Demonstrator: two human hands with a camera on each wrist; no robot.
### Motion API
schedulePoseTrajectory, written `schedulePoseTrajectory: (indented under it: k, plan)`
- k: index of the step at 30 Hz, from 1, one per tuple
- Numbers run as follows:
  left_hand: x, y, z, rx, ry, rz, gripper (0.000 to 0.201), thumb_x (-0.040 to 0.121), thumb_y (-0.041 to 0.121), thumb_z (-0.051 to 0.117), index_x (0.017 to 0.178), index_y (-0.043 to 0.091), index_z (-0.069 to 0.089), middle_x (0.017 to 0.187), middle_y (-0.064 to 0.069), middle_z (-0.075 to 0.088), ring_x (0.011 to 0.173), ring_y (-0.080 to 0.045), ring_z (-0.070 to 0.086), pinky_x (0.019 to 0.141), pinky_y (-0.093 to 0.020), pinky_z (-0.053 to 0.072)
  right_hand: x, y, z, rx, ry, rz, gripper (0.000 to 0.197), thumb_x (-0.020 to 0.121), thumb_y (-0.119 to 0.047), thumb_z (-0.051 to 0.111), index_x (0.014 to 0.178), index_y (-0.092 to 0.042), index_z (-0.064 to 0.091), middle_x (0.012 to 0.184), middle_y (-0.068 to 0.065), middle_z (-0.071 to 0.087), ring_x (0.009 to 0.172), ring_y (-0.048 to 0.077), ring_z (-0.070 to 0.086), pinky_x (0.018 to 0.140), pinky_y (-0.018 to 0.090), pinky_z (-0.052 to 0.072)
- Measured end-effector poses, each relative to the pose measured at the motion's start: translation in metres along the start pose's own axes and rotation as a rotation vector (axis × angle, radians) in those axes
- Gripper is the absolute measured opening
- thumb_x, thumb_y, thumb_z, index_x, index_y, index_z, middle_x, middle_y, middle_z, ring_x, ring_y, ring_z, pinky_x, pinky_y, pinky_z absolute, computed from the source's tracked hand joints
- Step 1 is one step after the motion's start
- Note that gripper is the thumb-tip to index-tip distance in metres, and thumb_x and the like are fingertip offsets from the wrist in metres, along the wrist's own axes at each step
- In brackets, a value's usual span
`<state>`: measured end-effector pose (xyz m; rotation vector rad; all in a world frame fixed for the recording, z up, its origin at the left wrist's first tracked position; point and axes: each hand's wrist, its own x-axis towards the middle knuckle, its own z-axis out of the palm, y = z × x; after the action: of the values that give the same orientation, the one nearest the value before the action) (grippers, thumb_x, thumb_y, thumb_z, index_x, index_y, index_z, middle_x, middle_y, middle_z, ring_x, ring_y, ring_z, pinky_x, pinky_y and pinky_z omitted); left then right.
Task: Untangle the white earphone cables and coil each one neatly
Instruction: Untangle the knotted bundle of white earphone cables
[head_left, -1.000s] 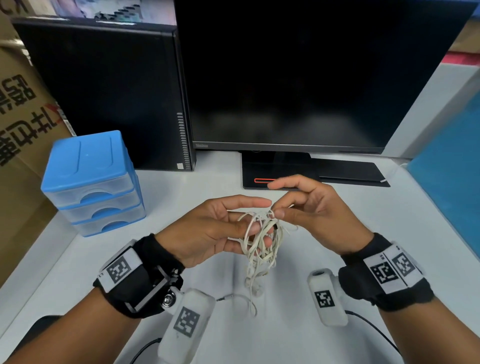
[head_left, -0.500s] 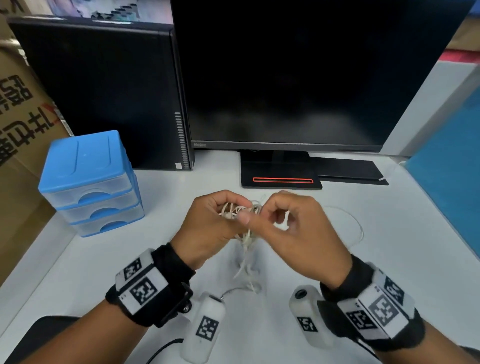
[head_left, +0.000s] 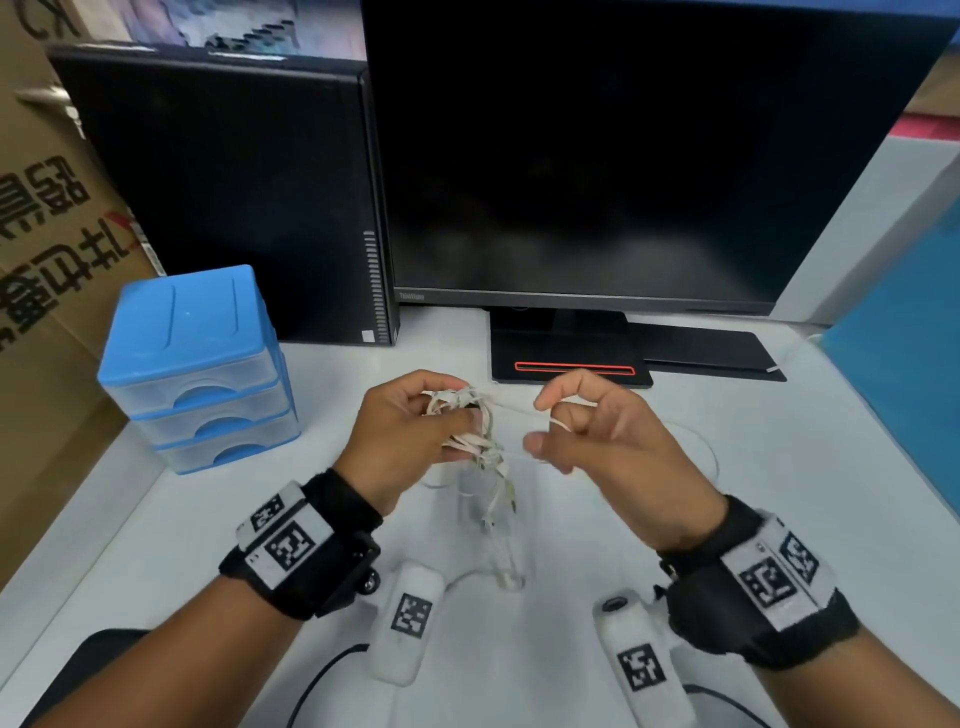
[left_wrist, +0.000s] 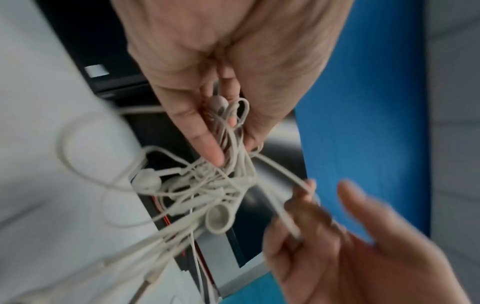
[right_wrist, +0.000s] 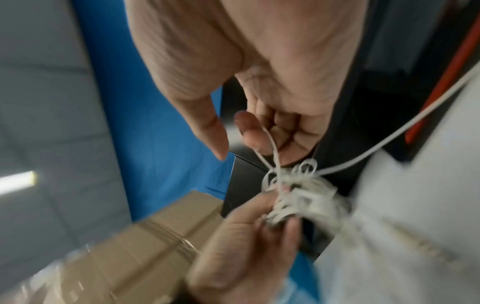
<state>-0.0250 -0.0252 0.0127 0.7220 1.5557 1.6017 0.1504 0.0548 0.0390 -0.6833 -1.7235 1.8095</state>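
Note:
A tangled clump of white earphone cables (head_left: 475, 431) hangs above the white desk, held up by my left hand (head_left: 415, 426), whose thumb and fingers curl round its top. The left wrist view shows the clump (left_wrist: 207, 185) with earbuds (left_wrist: 218, 218) dangling below my left fingers (left_wrist: 205, 142). My right hand (head_left: 582, 431) is a little to the right, its curled fingers hooking one strand (head_left: 511, 408) pulled out sideways from the clump. That strand (right_wrist: 270, 150) runs over my curled right fingers in the right wrist view. Loose cable ends (head_left: 498, 519) trail down toward the desk.
A black monitor (head_left: 623, 156) on its stand (head_left: 571, 358) is straight ahead, a black computer case (head_left: 234, 197) to its left. A blue drawer unit (head_left: 197, 364) stands at the left, cardboard boxes (head_left: 47, 260) beyond it. A blue panel (head_left: 904, 389) borders the desk's right side.
My hands have moved apart: the right hand has drawn a strand out to the right while the left keeps hold of the clump.

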Motion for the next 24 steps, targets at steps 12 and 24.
schedulePoseTrajectory:
  k: [12, 24]
  plan:
    - [0.016, -0.004, -0.014, -0.237, 0.073, -0.164, 0.025, 0.081, -0.002, 0.072, 0.102, 0.007, 0.064, 0.103, -0.015, 0.074, 0.075, -0.019, 0.070, 0.060, -0.026, 0.056, 0.021, -0.020, -0.059, 0.194, 0.453, -0.178, 0.035, 0.092, 0.000, 0.056, 0.062, -0.015, 0.046, 0.052, 0.000, 0.046, 0.052, 0.016, 0.050, 0.069, 0.032, 0.051]
    - [0.021, -0.004, -0.021, -0.281, 0.032, -0.163, 0.010, 0.087, 0.003, 0.065, 0.090, 0.012, 0.070, 0.085, -0.005, 0.072, 0.067, -0.014, 0.064, 0.056, -0.021, 0.053, 0.027, -0.027, -0.092, 0.536, 0.637, -0.031, 0.029, 0.099, -0.011, 0.035, 0.076, -0.011, 0.051, 0.057, 0.001, 0.041, 0.053, 0.016, 0.044, 0.058, 0.025, 0.053]
